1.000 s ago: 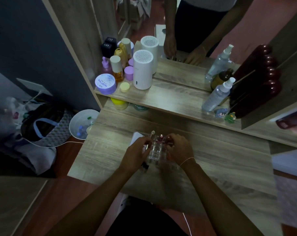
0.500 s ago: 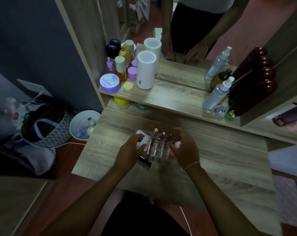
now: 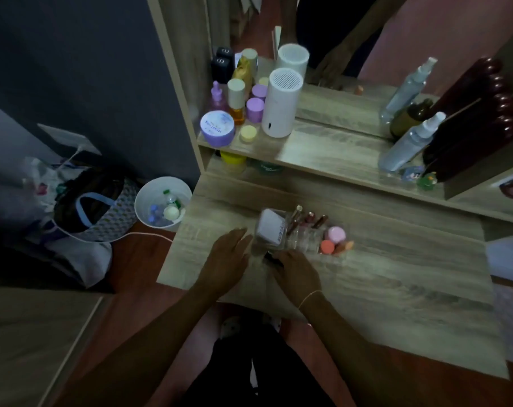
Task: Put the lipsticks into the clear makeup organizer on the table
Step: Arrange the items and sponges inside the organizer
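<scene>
The purple jar lid (image 3: pixel 217 126) bears blurred lettering; nothing reads clearly.

table (image 3: pixel 381 268): wood-grain laminate, pale grey-brown, matt. clear makeup organizer (image 3: pixel 303 240): transparent hard plastic, glossy. lipsticks (image 3: pixel 308 220): 3 slim tubes standing in it, shiny caps. white box (image 3: pixel 271 227): matt card or plastic, cannot tell which. white cylinder (image 3: pixel 281 107): smooth matt plastic, perforated top. spray bottle (image 3: pixel 408 145): clear glossy plastic. floor (image 3: pixel 137 259): reddish wood, slight sheen.
</scene>
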`<action>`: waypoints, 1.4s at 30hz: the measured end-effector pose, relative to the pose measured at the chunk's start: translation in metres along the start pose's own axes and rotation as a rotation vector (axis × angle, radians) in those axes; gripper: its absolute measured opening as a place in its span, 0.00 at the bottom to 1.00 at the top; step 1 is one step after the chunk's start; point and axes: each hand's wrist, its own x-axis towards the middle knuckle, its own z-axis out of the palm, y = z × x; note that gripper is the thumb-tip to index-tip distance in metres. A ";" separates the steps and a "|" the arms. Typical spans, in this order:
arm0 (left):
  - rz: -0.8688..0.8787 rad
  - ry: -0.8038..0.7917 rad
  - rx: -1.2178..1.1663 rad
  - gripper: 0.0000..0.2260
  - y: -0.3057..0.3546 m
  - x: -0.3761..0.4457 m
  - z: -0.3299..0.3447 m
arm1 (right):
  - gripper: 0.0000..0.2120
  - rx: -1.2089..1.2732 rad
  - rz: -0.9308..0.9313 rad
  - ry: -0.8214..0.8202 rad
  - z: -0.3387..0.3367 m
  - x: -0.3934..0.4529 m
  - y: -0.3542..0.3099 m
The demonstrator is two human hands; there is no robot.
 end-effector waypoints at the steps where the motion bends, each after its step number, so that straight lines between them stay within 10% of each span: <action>1: 0.021 -0.037 0.028 0.23 0.000 -0.001 0.002 | 0.13 -0.010 0.001 0.015 0.003 0.000 -0.001; 6: -0.057 -0.306 0.128 0.30 0.004 -0.008 0.018 | 0.14 -0.017 0.021 0.099 0.014 -0.001 -0.005; 20: -0.027 -0.350 0.179 0.28 -0.004 -0.013 0.035 | 0.19 -0.036 0.133 -0.031 0.018 -0.020 0.010; 32: -0.036 -0.369 0.176 0.28 0.002 -0.009 0.030 | 0.10 0.397 0.382 0.565 -0.038 0.003 0.013; 42: -0.043 -0.370 0.174 0.27 -0.002 -0.007 0.030 | 0.14 0.237 0.403 0.390 -0.039 0.022 0.014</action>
